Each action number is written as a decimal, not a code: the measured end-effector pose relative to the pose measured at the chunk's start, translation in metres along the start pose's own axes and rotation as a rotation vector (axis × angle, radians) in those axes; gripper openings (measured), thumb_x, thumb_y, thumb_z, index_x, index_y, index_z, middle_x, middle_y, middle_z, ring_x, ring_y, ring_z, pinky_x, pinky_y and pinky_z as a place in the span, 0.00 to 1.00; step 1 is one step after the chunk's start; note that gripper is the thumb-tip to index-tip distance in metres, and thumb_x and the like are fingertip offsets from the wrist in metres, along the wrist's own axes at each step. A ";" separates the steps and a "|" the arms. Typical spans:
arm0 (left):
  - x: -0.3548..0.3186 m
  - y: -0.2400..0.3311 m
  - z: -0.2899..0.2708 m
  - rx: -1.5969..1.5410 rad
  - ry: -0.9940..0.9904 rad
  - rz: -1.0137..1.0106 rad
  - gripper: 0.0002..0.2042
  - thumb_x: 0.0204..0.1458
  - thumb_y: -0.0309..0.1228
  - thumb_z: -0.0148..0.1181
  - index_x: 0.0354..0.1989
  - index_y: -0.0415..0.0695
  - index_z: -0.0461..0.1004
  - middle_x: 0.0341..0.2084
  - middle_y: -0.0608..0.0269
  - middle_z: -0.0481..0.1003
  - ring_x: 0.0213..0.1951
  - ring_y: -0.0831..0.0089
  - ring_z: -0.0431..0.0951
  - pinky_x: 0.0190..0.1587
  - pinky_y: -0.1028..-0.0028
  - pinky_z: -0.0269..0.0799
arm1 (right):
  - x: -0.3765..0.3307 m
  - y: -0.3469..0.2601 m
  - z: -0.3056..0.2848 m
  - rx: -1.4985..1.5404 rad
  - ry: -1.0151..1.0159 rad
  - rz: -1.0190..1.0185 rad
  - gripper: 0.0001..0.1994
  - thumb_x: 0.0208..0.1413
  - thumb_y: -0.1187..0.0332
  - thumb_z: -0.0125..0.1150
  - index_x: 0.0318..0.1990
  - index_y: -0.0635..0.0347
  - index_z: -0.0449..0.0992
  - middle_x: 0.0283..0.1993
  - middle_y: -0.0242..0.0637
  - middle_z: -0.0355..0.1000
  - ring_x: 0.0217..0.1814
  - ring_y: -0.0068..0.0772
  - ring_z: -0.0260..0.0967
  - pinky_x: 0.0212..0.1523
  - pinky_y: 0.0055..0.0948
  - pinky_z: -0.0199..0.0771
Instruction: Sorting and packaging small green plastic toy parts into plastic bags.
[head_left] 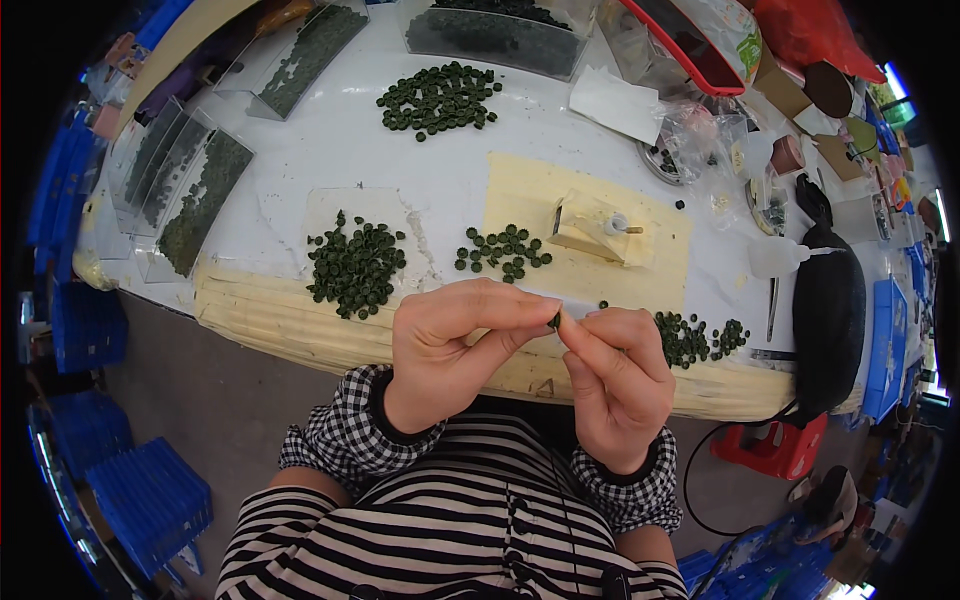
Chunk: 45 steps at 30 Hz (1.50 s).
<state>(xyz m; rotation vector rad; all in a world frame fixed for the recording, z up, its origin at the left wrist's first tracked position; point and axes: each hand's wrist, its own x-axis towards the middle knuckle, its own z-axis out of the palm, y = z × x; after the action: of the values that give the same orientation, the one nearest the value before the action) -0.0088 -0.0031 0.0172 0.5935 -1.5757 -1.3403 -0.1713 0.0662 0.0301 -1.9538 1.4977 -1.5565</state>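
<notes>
Over the table's near edge my two hands meet at a small dark green piece. The thumb and index finger of my left hand pinch it from the left. On the other side, my right hand has its fingers curled and its fingertips against the piece. Much of it is covered by the fingers. Beyond my hands lie a pile of round, ridged dark green pieces and a smaller scattered group. Another group of green pieces lies to the right of my right hand.
A small pale block-shaped stand sits on a cream sheet. Farther back are another green pile and clear bins of green pieces. At right are tweezers, a white squeeze bottle and a black padded object.
</notes>
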 end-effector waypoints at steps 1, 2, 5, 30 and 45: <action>0.000 0.001 0.000 -0.025 -0.003 -0.026 0.11 0.50 0.14 0.62 0.42 0.36 0.81 0.35 0.55 0.81 0.38 0.72 0.81 0.42 0.77 0.76 | 0.000 0.000 0.000 0.021 0.001 0.017 0.17 0.46 0.80 0.67 0.46 0.63 0.81 0.35 0.35 0.73 0.35 0.34 0.68 0.35 0.28 0.68; 0.000 0.001 0.000 -0.049 -0.005 -0.052 0.11 0.51 0.14 0.62 0.42 0.36 0.81 0.36 0.55 0.81 0.38 0.72 0.81 0.43 0.78 0.76 | -0.001 0.001 0.001 0.042 0.002 0.034 0.17 0.46 0.80 0.67 0.46 0.63 0.81 0.35 0.35 0.73 0.35 0.34 0.67 0.35 0.28 0.68; -0.002 0.001 0.002 -0.186 0.034 -0.140 0.10 0.51 0.14 0.62 0.42 0.35 0.80 0.37 0.55 0.80 0.40 0.73 0.80 0.44 0.78 0.76 | 0.000 0.001 0.001 0.069 0.007 0.049 0.17 0.46 0.80 0.67 0.47 0.62 0.81 0.35 0.35 0.73 0.35 0.33 0.67 0.35 0.27 0.66; 0.000 0.003 0.003 0.381 -0.005 0.181 0.12 0.45 0.15 0.64 0.39 0.37 0.81 0.35 0.54 0.80 0.35 0.65 0.81 0.36 0.74 0.77 | -0.003 0.000 -0.005 -0.075 -0.027 0.010 0.16 0.45 0.80 0.68 0.44 0.64 0.81 0.34 0.36 0.73 0.35 0.36 0.69 0.37 0.32 0.71; 0.008 0.009 -0.017 0.961 -0.010 0.162 0.10 0.42 0.20 0.70 0.35 0.40 0.80 0.24 0.62 0.71 0.26 0.67 0.70 0.28 0.71 0.65 | -0.016 0.012 -0.029 -0.292 0.124 0.193 0.13 0.46 0.82 0.66 0.41 0.65 0.81 0.34 0.38 0.73 0.36 0.37 0.68 0.37 0.30 0.68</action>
<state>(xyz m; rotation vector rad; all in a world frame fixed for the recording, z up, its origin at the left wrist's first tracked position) 0.0045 -0.0153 0.0278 0.9884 -2.1887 -0.3918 -0.2003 0.0849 0.0239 -1.8125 1.9982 -1.4688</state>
